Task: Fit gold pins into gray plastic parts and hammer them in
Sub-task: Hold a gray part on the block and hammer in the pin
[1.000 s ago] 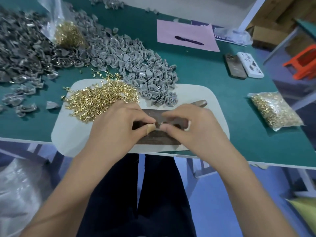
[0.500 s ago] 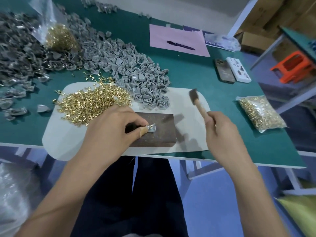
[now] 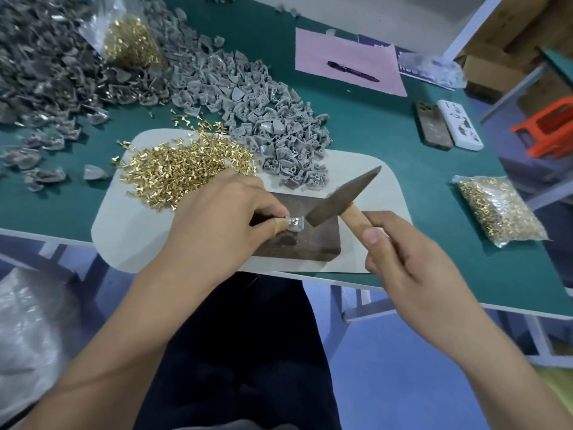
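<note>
- The left grip (image 3: 223, 218) pinches a gray part (image 3: 294, 224) between thumb and taped fingertip, holding it down on a dark block (image 3: 313, 240).
- A gold pin head shows in the part, just beside the hammer's face.
- The right grip (image 3: 403, 262) is curled round the wooden handle of a hammer (image 3: 338, 197); thumb lies along the handle.
- The hammer head is tilted, its lower end touching or almost touching the part; I cannot tell which.
- The block lies on a white mat (image 3: 130, 225) at the near edge of the green worktop (image 3: 372, 128).
- A loose pile of pins (image 3: 186, 169) sits on the mat, just behind the left grip.
- A heap of parts (image 3: 279, 131) spreads from the mat's far edge back across the worktop.
- A darker heap (image 3: 40, 72) lies far left, with a clear bag of pins (image 3: 130, 45) on it.
- Another bag (image 3: 499, 209) of pins lies on the right, well apart from the mat.
- Two phones (image 3: 446, 125) lie side by side beyond it.
- A pen (image 3: 352, 71) rests on pink paper (image 3: 319, 48) at the back.
</note>
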A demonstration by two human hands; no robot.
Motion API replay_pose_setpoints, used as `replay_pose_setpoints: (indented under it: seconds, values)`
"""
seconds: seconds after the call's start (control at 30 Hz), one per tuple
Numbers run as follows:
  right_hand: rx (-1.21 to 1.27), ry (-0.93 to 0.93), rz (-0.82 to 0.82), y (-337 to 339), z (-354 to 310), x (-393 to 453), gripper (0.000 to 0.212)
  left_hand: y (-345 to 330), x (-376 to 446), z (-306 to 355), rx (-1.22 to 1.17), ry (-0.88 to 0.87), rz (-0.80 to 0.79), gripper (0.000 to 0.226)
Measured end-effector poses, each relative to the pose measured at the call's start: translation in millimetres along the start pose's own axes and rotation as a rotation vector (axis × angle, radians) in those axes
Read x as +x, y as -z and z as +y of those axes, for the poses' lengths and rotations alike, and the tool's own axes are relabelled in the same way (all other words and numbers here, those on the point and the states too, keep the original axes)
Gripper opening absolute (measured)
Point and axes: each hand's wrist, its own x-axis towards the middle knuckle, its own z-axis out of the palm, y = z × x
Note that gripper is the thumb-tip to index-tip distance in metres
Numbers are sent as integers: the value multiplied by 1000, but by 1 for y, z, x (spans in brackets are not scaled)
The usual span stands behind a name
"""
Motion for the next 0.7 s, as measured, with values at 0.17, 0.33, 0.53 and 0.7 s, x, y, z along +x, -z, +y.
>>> replay_pose_setpoints:
  seconds: [0.17, 0.33, 0.53, 0.7]
  values:
    - [-110, 53, 90, 0, -14, 0, 25, 4, 4, 1, 56, -19, -8, 12]
    - [-267, 35, 64, -12, -18, -1, 32, 4, 4, 2, 84, -30, -20, 13]
    - [-306, 17, 108, -14, -20, -3, 29, 6, 6, 2, 105, -32, -37, 15]
    - [-192, -29, 180, -16, -19, -2, 32, 6, 6, 2, 112, -35, -40, 14]
